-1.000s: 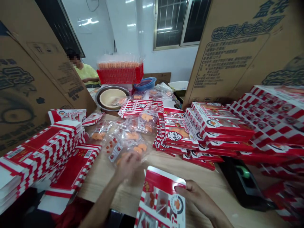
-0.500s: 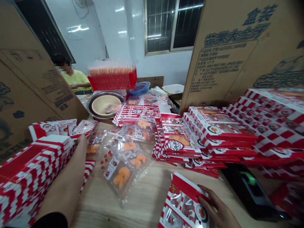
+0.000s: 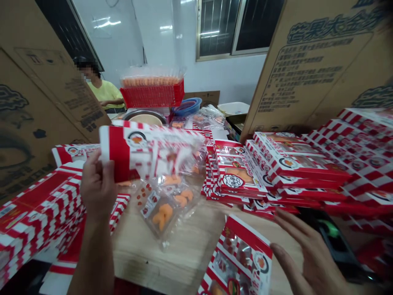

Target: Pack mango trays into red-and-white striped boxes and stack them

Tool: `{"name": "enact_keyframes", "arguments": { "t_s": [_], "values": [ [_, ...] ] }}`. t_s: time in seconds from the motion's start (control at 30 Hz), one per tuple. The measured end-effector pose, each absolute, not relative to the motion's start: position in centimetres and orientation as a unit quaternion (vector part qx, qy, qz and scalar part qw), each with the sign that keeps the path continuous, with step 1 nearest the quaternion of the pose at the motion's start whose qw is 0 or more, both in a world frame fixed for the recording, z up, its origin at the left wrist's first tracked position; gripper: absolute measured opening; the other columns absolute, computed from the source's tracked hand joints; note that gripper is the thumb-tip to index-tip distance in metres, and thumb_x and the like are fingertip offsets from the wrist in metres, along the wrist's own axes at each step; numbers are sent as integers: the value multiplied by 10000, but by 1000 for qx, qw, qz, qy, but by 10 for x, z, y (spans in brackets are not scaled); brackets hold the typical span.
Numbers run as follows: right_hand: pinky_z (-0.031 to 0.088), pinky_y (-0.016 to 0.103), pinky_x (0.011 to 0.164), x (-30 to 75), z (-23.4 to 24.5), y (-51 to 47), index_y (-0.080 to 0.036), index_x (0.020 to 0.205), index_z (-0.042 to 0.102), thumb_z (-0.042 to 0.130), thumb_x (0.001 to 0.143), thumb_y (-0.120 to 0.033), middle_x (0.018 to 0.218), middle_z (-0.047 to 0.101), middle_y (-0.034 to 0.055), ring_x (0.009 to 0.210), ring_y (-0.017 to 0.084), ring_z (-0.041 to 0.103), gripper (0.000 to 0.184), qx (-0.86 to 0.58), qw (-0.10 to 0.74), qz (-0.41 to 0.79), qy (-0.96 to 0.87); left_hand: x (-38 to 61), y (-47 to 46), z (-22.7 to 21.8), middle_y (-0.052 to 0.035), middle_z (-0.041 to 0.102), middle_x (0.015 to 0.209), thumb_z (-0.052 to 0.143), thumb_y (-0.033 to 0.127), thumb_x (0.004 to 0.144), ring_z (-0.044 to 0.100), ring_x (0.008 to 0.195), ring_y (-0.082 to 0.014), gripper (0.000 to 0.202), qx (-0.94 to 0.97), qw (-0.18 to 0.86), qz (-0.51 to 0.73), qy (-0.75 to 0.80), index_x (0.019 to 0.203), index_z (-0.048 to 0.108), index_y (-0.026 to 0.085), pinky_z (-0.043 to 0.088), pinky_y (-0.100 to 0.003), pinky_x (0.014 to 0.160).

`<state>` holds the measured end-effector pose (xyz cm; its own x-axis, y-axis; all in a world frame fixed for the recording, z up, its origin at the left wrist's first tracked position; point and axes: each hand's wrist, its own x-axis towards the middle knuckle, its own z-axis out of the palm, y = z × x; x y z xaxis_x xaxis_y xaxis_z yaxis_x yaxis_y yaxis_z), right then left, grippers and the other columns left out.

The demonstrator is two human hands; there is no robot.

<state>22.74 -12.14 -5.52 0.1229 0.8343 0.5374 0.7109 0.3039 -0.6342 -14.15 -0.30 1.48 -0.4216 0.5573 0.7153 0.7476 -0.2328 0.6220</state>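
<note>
My left hand (image 3: 97,186) is raised, its thumb and fingers closed on one end of a red-and-white window box (image 3: 123,155). That box looks flat, with cut-out windows, and its far end is smeared by motion. My right hand (image 3: 313,256) has its fingers spread and holds nothing. Just left of it, a filled window box (image 3: 242,256) lies on the table, with small packets showing through its windows. Between the hands are clear packets of orange gummy candy (image 3: 161,219). At far left stands a stack of flat boxes (image 3: 39,205).
Filled boxes are piled (image 3: 294,164) at the right, beside a dark device (image 3: 334,241) with a green light. Cardboard sheets (image 3: 307,82) flank the table (image 3: 135,258). Behind are a red basket (image 3: 153,96), blue basins (image 3: 187,106) and a person in yellow (image 3: 106,92).
My left hand has come up from beside the flat stack with a window box in its grip. My right hand has let go of the filled box and spread its fingers.
</note>
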Motion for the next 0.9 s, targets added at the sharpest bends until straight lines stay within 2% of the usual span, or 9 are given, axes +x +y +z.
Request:
{"name": "enact_keyframes", "arguments": {
  "t_s": [0.1, 0.23, 0.37, 0.47, 0.53, 0.63, 0.73, 0.8, 0.9],
  "values": [
    [417, 510, 990, 204, -43, -126, -366, 1389, 354, 633, 770, -477, 1419, 437, 76, 1277, 355, 424, 687, -544, 487, 197, -654, -112, -42, 22, -14, 710, 982, 542, 381, 852, 645, 878, -175, 300, -642, -43, -512, -569, 1058, 671, 206, 520, -286, 807],
    [518, 425, 899, 172, -69, -134, -318, 1475, 91, 605, 794, -493, 1336, 535, 125, 1113, 280, 598, 871, -509, 435, 506, -544, -83, -50, -13, -23, 710, 1044, 472, 357, 888, 645, 967, -194, 286, -764, -251, -309, -507, 1069, 680, 277, 489, -291, 877],
    [507, 387, 919, 176, -124, -147, -249, 1480, 44, 551, 811, -539, 1256, 591, 126, 1116, 254, 598, 888, -568, 429, 537, -453, -107, -15, -62, -134, 505, 1347, 433, 271, 882, 394, 1287, -292, 398, -720, -147, -242, -633, 1262, 535, 211, 267, -501, 1063],
    [538, 354, 860, 201, -157, -158, -241, 1449, 210, 540, 804, -559, 1224, 602, 113, 1074, 257, 617, 792, -640, 431, 490, -405, -134, 14, -83, -151, 461, 1382, 648, 214, 706, 255, 1344, -386, 421, -743, -163, -181, -623, 1127, 628, 205, 105, -612, 1062],
    [564, 347, 769, 217, -167, -163, -236, 1334, 438, 580, 763, -567, 1136, 625, 105, 957, 260, 652, 675, -672, 415, 441, -426, -139, 29, -87, -99, 536, 1320, 712, 207, 626, 311, 1316, -370, 301, -776, -193, -138, -584, 924, 696, 238, 106, -574, 1076],
    [563, 371, 708, 231, -170, -162, -225, 1092, 646, 636, 690, -571, 1079, 594, 111, 892, 267, 633, 531, -710, 401, 310, -489, -130, 44, -83, -48, 681, 1048, 663, 252, 678, 499, 1149, -280, 21, -814, -227, -99, -525, 680, 673, 234, 179, -483, 1081],
    [550, 408, 774, 234, -160, -158, -231, 1005, 683, 582, 721, -586, 1121, 566, 113, 999, 285, 597, 466, -715, 433, 216, -504, -123, 47, -70, -30, 688, 782, 613, 283, 704, 586, 895, -223, 120, -834, -246, -92, -486, 602, 626, 223, 345, -383, 978],
    [531, 437, 837, 235, -147, -156, -228, 985, 688, 564, 743, -584, 1128, 580, 116, 1048, 295, 581, 448, -704, 453, 211, -505, -123, 41, -58, -29, 665, 723, 556, 308, 741, 588, 782, -206, 153, -837, -251, -104, -474, 630, 617, 222, 428, -314, 828],
    [506, 446, 893, 232, -119, -152, -229, 961, 697, 591, 734, -588, 1100, 631, 118, 1059, 299, 587, 438, -674, 478, 266, -497, -124, 26, -33, -25, 630, 738, 421, 350, 832, 572, 718, -187, 235, -831, -241, -149, -479, 733, 592, 223, 432, -266, 684]
  ]
}}
